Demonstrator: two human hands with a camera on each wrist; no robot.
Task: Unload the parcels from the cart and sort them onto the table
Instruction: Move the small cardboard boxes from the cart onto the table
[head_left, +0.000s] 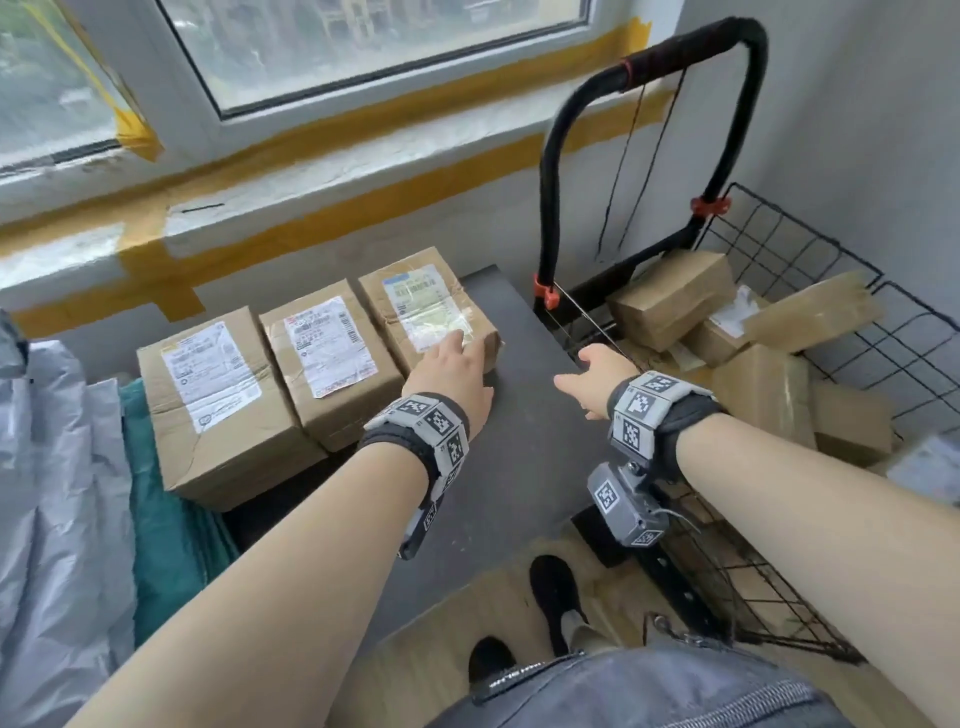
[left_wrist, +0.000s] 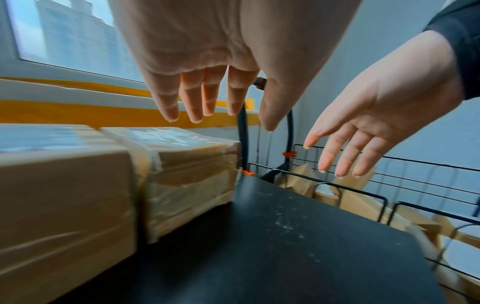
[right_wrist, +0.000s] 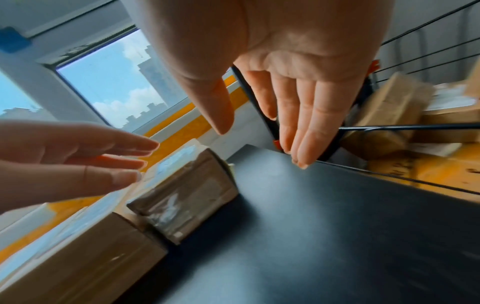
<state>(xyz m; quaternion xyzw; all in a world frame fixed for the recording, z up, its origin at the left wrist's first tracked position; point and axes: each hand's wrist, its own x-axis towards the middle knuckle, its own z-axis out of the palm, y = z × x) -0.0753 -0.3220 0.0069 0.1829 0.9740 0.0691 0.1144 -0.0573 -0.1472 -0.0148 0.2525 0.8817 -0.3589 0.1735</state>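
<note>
Both hands were empty, grip wide: left hand (head_left: 457, 371) over the rightmost surface (head_left: 524, 415) box (head_left: 428, 306), right hand (head_left: 597, 382) mid-frame. Cart (head_left: 810, 270) parcels (head_left: 670, 296), right of frame, looked stiff, tape-slick, probably light; best held by opposite sides.

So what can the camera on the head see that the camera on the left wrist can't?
Only the head view shows all three brown cardboard boxes in a row, the leftmost included, the crinkly grey plastic bags and the person's black shoes.

Only the left wrist view shows the palm side of the open left hand and right hand.

Both show the dark table, the rightmost taped box and the black wire cart holding parcels.
</note>
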